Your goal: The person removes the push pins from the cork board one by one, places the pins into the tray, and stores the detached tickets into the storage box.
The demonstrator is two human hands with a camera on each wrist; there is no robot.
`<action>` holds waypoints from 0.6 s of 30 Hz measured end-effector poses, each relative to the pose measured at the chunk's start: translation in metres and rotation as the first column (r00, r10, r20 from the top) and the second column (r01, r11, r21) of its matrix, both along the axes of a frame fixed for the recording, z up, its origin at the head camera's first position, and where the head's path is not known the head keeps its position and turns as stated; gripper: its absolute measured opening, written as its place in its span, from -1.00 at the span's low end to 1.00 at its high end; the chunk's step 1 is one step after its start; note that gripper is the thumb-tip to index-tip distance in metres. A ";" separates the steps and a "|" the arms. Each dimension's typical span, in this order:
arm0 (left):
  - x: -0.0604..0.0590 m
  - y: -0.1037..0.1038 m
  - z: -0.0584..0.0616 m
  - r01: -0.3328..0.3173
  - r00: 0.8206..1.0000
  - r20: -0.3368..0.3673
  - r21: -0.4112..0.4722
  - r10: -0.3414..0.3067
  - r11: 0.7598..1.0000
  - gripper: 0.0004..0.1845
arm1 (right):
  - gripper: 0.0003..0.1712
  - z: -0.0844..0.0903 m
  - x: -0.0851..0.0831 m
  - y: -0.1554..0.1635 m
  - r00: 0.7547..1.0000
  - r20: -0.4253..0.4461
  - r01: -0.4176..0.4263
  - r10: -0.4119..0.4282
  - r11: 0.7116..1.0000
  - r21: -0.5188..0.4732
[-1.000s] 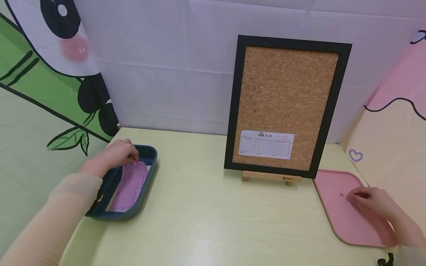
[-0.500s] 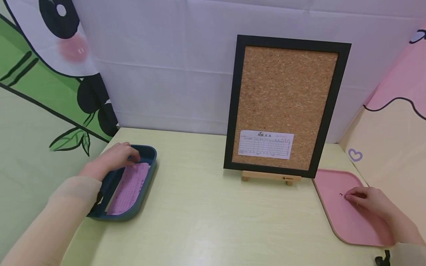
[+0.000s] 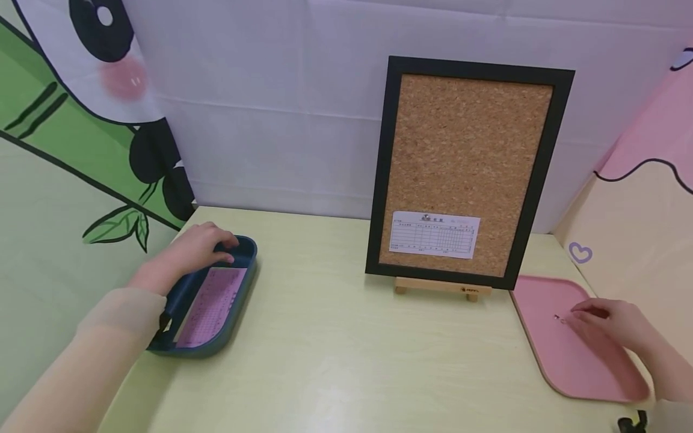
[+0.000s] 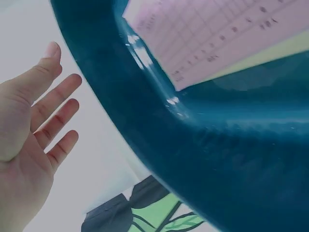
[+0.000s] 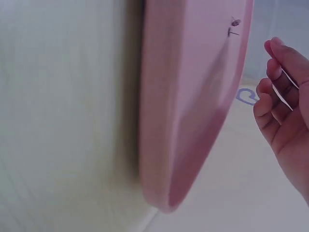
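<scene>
— Looking at the left hand (image 3: 192, 249) first: it hovers over the far end of the dark blue tray (image 3: 240, 300), fingers straight and relaxed, gripping nothing. The wrist view shows the fingers spread, clear of the rim.

— What's in that tray?

— A pink slip of paper (image 3: 213, 307) printed with a grid, lying flat on the bottom. The tray itself is glossy plastic, oblong with rounded corners and a raised wall.

— And on the other side?

— The right hand (image 3: 614, 328) sits over the pink tray (image 3: 541, 300), fingers loosely bent, with the fingertips just beside a small metal pin (image 3: 557, 317). I can't tell whether they touch it; nothing is pinched. The right wrist view shows the pin apart from the curled fingers. That tray is flat and matte, shallow, with rounded corners and a pale edge.

— What stands between them?

— A cork board (image 3: 468, 162) in a black frame, upright on a small wooden stand (image 3: 441, 287). Its face is grainy brown. A white printed form (image 3: 433, 234) is fixed low on it. Everything rests on a pale yellow-green table (image 3: 346, 355) with a faint wood grain.
</scene>
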State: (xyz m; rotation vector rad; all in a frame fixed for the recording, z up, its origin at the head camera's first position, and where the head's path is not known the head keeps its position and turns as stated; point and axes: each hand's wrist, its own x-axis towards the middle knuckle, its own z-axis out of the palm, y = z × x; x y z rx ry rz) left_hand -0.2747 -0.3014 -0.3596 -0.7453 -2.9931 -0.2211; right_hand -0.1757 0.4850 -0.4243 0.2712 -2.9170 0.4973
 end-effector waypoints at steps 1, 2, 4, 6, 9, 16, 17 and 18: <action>0.001 0.002 0.002 -0.003 1.000 -0.010 0.004 0.003 1.000 -0.65 | -0.86 0.003 0.001 -0.001 1.000 0.003 0.008 -0.008 1.000 0.003; 0.002 0.004 0.004 -0.005 1.000 -0.021 0.007 0.005 1.000 -0.64 | -0.85 0.006 0.001 -0.002 1.000 0.012 0.012 -0.012 1.000 0.001; 0.005 0.008 0.010 -0.012 0.999 -0.042 0.013 0.012 1.000 -0.62 | -0.83 0.013 0.002 -0.005 0.999 0.031 0.023 -0.023 1.000 -0.002; 0.008 0.012 0.016 -0.017 0.997 -0.074 0.017 0.018 1.000 -0.61 | -0.81 0.020 0.003 -0.008 0.998 0.048 0.039 -0.039 0.999 -0.002; 0.013 0.019 0.025 -0.038 0.991 -0.125 0.009 0.039 0.999 -0.59 | -0.80 0.029 0.005 -0.014 0.997 0.050 0.056 -0.056 0.998 -0.011; 0.025 0.041 0.042 -0.138 0.973 -0.183 0.033 0.142 0.990 -0.52 | -0.82 0.046 0.006 -0.028 0.995 -0.062 0.073 -0.075 0.997 -0.027; 0.027 0.045 0.045 -0.152 0.971 -0.178 0.047 0.158 0.987 -0.51 | -0.84 0.048 0.007 -0.030 0.994 -0.078 0.074 -0.076 0.997 -0.032; 0.029 0.049 0.047 -0.164 0.969 -0.176 0.061 0.172 0.985 -0.51 | -0.85 0.050 0.007 -0.033 0.992 -0.095 0.078 -0.082 0.996 -0.038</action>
